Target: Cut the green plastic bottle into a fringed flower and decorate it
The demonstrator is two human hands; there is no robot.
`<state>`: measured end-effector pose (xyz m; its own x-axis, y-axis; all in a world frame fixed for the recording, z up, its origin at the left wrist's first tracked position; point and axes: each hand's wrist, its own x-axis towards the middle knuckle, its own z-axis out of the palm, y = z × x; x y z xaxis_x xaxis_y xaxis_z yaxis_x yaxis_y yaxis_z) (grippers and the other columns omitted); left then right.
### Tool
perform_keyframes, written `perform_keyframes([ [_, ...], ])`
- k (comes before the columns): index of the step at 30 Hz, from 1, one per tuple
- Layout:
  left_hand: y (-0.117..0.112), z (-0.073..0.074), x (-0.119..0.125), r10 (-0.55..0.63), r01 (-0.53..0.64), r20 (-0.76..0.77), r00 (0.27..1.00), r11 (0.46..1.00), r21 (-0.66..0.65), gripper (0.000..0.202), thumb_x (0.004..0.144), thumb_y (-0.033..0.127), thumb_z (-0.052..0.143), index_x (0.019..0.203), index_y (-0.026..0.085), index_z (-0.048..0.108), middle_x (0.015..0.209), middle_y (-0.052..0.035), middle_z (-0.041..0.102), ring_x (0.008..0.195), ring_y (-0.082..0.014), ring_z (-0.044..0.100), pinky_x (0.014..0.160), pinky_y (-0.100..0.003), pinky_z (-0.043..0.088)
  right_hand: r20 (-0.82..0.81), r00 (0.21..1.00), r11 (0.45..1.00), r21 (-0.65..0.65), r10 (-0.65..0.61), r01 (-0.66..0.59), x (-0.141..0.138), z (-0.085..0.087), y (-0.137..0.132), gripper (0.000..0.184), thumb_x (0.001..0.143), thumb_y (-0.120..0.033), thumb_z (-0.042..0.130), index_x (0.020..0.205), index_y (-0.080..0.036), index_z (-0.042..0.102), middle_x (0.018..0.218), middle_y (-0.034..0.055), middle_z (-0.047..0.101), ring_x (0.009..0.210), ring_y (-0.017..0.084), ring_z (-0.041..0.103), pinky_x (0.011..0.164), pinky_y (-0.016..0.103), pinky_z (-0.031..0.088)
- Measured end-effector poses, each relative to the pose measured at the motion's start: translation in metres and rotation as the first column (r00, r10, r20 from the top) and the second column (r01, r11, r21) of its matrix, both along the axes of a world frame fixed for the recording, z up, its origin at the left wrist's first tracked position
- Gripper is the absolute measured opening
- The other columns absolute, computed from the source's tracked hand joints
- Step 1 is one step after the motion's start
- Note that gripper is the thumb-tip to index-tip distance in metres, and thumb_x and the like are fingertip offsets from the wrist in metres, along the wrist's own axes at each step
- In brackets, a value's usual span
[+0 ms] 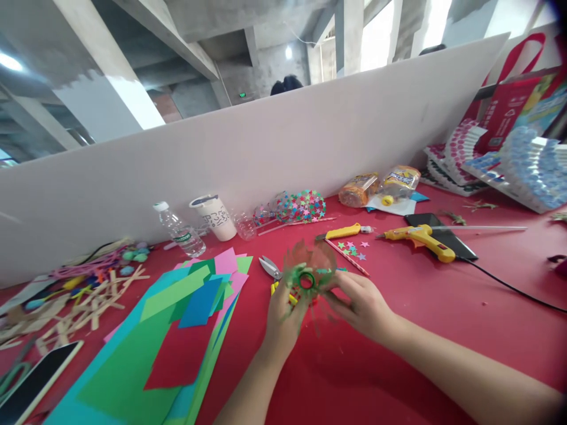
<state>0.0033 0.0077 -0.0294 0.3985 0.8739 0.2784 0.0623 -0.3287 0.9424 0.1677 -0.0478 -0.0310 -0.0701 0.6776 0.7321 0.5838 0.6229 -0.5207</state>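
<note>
Both my hands hold a cut plastic bottle top (pixel 310 268) with clear petal-like strips and a green neck ring, just above the red table (pixel 398 330). My left hand (pixel 283 316) grips its left side with curled fingers. My right hand (pixel 361 304) pinches its right edge. Small scissors (pixel 270 267) lie just behind my left hand. A yellow utility knife (pixel 341 232) and loose coloured star stickers (pixel 352 247) lie beyond the bottle piece.
Coloured paper sheets (pixel 177 330) spread at the left, with wooden sticks (pixel 84 304) and a phone (pixel 35 381) further left. A yellow glue gun (pixel 420 238) with its cord lies at the right. A water bottle (pixel 179 231), a paper cup (pixel 217 217) and a white partition board (pixel 266 147) stand behind.
</note>
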Motion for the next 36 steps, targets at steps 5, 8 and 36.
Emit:
perform_keyframes([
  [5,-0.005,0.004,0.005,-0.110,0.142,0.164,0.980,0.970,-0.198,0.030,0.082,0.028,0.064,0.111,0.026,0.057,0.113,-0.0045,0.066,0.102,-0.0201,0.062,0.088,-0.031,0.048,-0.041,0.999,1.000,0.000,-0.003,0.003,-0.003,0.007,-0.002,0.008,0.090,-0.015,0.049,0.088,-0.022,0.052,0.078,0.0031,0.066,0.069,0.014,0.062,0.063,0.024,0.050],
  [8,-0.007,0.007,0.006,-0.161,0.204,0.175,0.971,0.943,-0.261,0.028,0.082,0.028,0.065,0.109,0.023,0.061,0.112,-0.0058,0.068,0.101,-0.0200,0.063,0.088,-0.031,0.048,-0.057,0.998,1.000,-0.012,-0.022,0.022,-0.006,0.009,-0.004,0.009,0.088,-0.014,0.050,0.087,-0.022,0.053,0.074,0.0018,0.064,0.064,0.013,0.060,0.060,0.024,0.049],
  [36,-0.002,0.000,0.008,-0.134,0.177,0.140,0.981,0.913,-0.367,0.025,0.087,0.033,0.058,0.102,0.016,0.066,0.088,-0.0060,0.074,0.078,-0.0146,0.066,0.075,-0.024,0.047,-0.028,0.962,0.956,0.108,-0.273,0.274,0.020,0.041,-0.002,0.025,0.082,-0.015,0.059,0.104,-0.026,0.062,0.112,0.0090,0.055,0.104,0.027,0.049,0.093,0.050,0.036],
])
